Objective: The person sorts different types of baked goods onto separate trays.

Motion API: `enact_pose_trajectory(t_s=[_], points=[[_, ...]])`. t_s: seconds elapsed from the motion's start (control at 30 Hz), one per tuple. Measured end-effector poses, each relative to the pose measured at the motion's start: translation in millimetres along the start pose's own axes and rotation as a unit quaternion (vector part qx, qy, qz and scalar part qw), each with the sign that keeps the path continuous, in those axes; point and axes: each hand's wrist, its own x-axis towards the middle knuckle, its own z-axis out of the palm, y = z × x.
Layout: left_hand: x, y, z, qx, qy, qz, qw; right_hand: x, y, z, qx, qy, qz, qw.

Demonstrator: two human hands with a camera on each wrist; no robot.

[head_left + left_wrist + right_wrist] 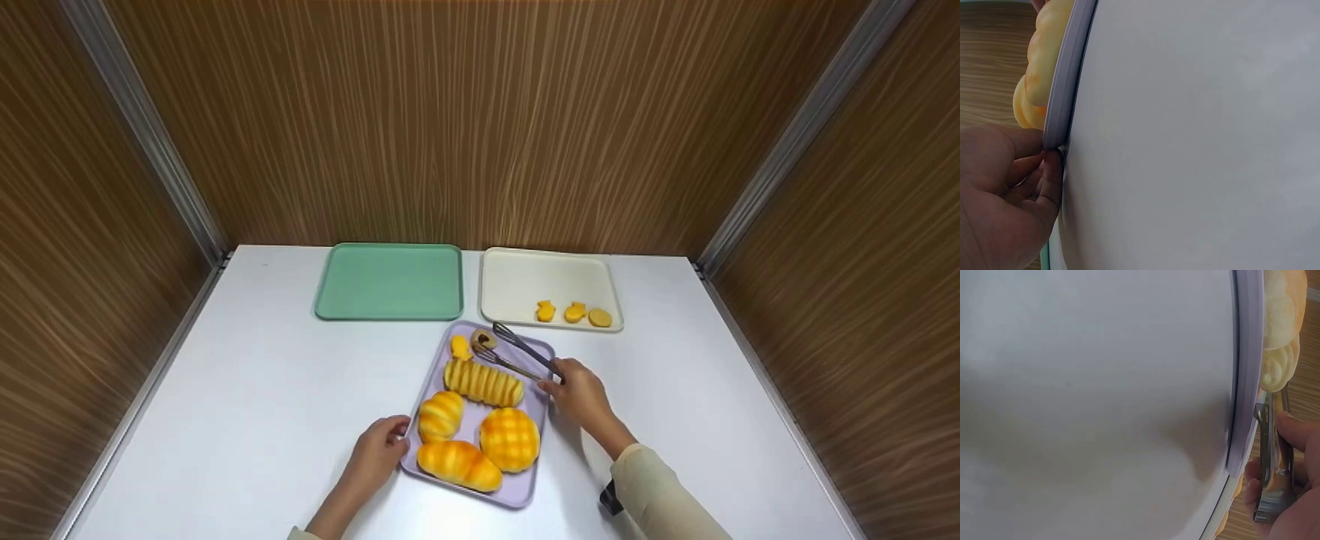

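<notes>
My right hand holds metal tongs over the far end of a lilac tray. The two spread tips are on either side of a round brown cookie with a dark centre; whether they touch it, I cannot tell. At the tray's near left edge, my left hand pinches the rim between thumb and fingers. On this tray lie a small yellow piece, a ridged long bread, a small roll, a round checked bun and a smooth long roll.
A green tray lies at the back left of the white table. Beside it, a cream tray bears two small yellow pieces and a round yellow-brown one. Wood-grain panels enclose the back and sides.
</notes>
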Motion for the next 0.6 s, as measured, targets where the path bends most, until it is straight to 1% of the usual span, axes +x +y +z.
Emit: enact_pose_trajectory(t_s=[0.1,0.2,0.37,0.43,0.6], points=[[-0.5,0.0,-0.4,-0.001,0.001,0.002,1.0000,1.6,-1.2,2.3,-0.005,-0.001,-0.002,1.000],[-0.8,-0.7,-0.5,0.004,0.005,0.011,0.9999,3.1,-3.1,4.2,-0.013,-0.005,0.000,1.000],[-1.5,-0.6,-0.7,0.008,0.005,0.004,1.0000,5.4,-6.0,6.9,-0.019,-0.016,0.005,1.000],[-1.6,0.1,-0.6,0.005,0.003,0.000,1.0000,6.3,-6.3,7.3,-0.020,-0.016,0.005,1.000],[-1.9,1.1,-0.2,0.002,0.007,0.012,0.9999,6.7,-5.6,7.0,-0.021,-0.008,-0.003,1.000]])
